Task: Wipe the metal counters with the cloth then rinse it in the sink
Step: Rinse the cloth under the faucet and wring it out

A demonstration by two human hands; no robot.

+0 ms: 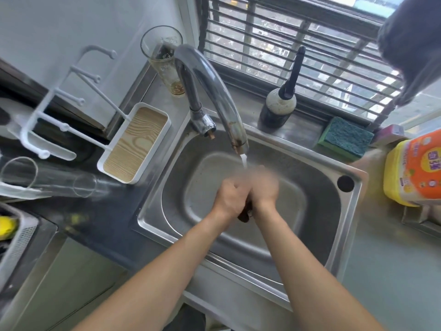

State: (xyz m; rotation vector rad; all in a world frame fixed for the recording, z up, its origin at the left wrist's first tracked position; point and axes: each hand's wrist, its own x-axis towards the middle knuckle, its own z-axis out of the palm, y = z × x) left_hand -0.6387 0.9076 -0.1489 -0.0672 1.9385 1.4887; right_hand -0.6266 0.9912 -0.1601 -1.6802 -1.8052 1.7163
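sink (317,187) set into the counter (381,271), basin catches the runoff | tap (222,96) running straight onto the hands | left hand (230,197) and right hand (263,187) pressed together, squeezing the cloth (245,215) between them, right one's blurry | cloth mostly hidden, dark bit pokes out below, so looks like rinsing

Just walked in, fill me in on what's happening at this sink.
A person is rinsing a dark cloth in the steel sink. The left hand and right hand are pressed together around it under a thin stream of water from the faucet; only a bit of cloth shows below the hands. The right hand is blurred. A green sponge lies on the ledge behind the sink.
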